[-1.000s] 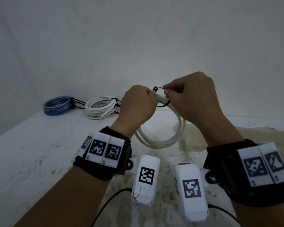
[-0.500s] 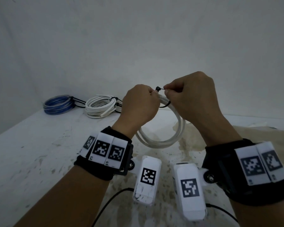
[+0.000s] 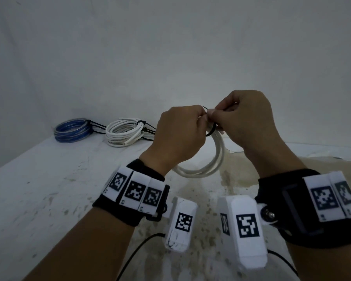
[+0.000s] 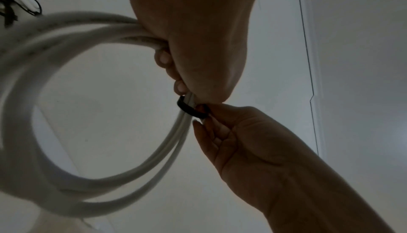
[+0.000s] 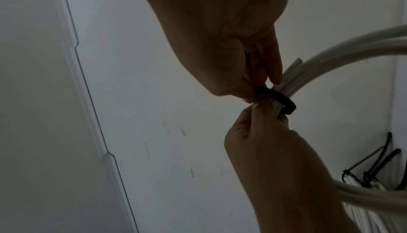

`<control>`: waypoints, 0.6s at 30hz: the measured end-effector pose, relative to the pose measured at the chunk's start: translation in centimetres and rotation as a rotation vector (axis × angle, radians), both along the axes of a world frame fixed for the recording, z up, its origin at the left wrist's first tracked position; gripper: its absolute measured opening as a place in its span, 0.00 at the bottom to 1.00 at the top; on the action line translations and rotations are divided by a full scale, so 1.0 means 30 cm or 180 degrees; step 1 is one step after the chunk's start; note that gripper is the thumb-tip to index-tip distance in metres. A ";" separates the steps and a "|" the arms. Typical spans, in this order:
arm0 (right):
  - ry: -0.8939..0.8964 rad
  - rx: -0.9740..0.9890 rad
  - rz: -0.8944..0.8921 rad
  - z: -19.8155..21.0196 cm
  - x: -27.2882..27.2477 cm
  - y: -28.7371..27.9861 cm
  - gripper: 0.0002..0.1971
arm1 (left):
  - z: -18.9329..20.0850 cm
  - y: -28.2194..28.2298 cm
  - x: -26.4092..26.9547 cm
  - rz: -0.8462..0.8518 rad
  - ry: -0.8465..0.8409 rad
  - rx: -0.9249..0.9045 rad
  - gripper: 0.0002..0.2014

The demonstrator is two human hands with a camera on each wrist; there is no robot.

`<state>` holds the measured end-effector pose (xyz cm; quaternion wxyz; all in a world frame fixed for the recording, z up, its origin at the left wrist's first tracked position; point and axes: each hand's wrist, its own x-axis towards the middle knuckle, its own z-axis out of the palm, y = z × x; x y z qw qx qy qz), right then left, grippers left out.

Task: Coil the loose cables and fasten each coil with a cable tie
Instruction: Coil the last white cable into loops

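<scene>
While the left hand (image 3: 180, 134) grips the white cable coil (image 3: 215, 159) raised above the surface (image 3: 49, 189) and the right hand (image 3: 245, 120) pinches the black cable tie (image 4: 191, 109) looped around it, a steady straight pull on the tail should cinch it snug.

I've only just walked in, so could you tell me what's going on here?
A person is fastening a white cable coil held above the table. The left hand grips the coil while the right hand pinches a black cable tie looped around it. A blue coil and another white coil lie already tied.
</scene>
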<state>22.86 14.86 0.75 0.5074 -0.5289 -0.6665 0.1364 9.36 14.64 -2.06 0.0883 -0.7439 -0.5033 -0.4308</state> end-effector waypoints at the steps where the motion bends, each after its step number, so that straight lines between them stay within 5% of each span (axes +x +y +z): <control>1: 0.0097 -0.0112 0.0020 -0.003 0.000 0.002 0.07 | -0.004 0.001 0.000 -0.0082 -0.0024 0.0022 0.12; 4: 0.0380 -0.0564 0.0208 0.011 0.007 -0.005 0.13 | -0.005 0.001 -0.001 -0.0331 -0.0157 -0.0025 0.11; 8: 0.1772 -0.1379 0.0575 0.049 0.034 -0.030 0.05 | 0.009 -0.009 0.006 -0.0716 -0.0260 -0.0048 0.10; 10: 0.2289 -0.1290 0.0676 0.055 0.044 -0.022 0.07 | 0.013 -0.013 0.013 -0.0906 -0.0299 -0.0020 0.10; 14: 0.2016 -0.0715 0.0288 0.054 0.054 -0.004 0.11 | -0.004 -0.020 0.043 -0.1132 -0.0346 -0.0224 0.11; 18: 0.1139 -0.0720 0.0536 0.039 0.055 -0.004 0.13 | -0.007 0.004 0.038 -0.0923 -0.0777 -0.0511 0.15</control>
